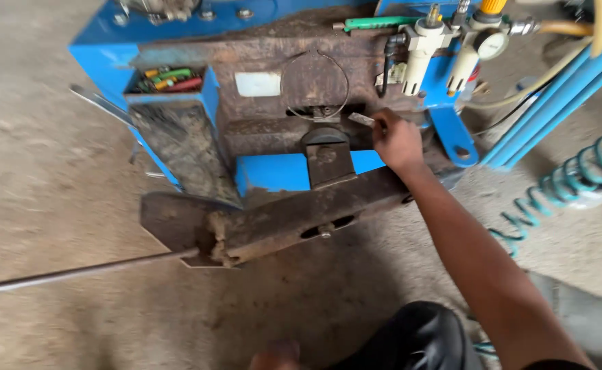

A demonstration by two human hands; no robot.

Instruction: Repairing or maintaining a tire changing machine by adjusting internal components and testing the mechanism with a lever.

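Your right hand is closed around a small flat metal piece, whose tip projects toward 10 o'clock at the slot in the rusty machine face. The piece is at the slot mouth; judged from this, seating is not complete. Your left hand is out of view. A long rod lies at 8 o'clock. How deep the slot runs and the piece's full shape cannot be made out.

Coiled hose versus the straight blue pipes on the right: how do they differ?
The coiled hose is teal and spirals loosely over the floor; the blue pipes are darker blue, straight and thicker, slanting side by side toward the machine. Both lie right of the right hand.
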